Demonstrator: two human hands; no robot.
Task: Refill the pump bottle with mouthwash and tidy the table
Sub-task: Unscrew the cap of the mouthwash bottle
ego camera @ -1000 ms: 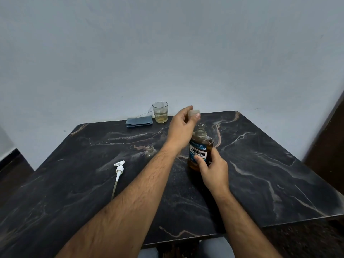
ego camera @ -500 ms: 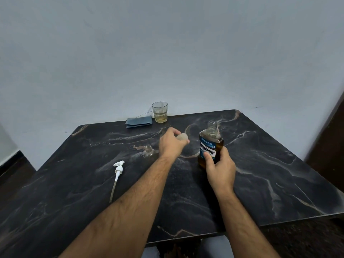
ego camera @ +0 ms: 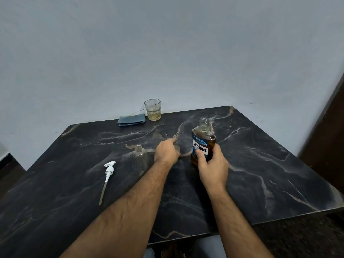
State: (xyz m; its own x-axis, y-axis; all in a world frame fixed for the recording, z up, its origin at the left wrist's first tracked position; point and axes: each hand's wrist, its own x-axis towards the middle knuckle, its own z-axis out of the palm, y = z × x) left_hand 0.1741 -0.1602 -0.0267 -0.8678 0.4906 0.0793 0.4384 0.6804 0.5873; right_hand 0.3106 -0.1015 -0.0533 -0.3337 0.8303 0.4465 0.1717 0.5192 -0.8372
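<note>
An uncapped mouthwash bottle (ego camera: 202, 140) with amber liquid and a blue label stands upright on the dark marble table (ego camera: 260, 164). My right hand (ego camera: 212, 168) grips its lower body. My left hand (ego camera: 166, 152) rests low on the table just left of it, fingers curled over the pale bottle cap (ego camera: 178, 148), which is mostly hidden. A small empty clear pump bottle (ego camera: 140, 157) stands open right beside my left hand. Its white pump head (ego camera: 108, 170), with a long dip tube, lies flat further left.
A drinking glass (ego camera: 153, 109) with a little yellowish liquid stands at the table's back edge by the wall. A folded blue-grey cloth (ego camera: 131, 120) lies beside it. A dark door or cabinet edge rises at the right.
My left hand has carried the cap from the top of the mouthwash bottle down to the table. The mouthwash bottle has shifted slightly right in my right hand.
</note>
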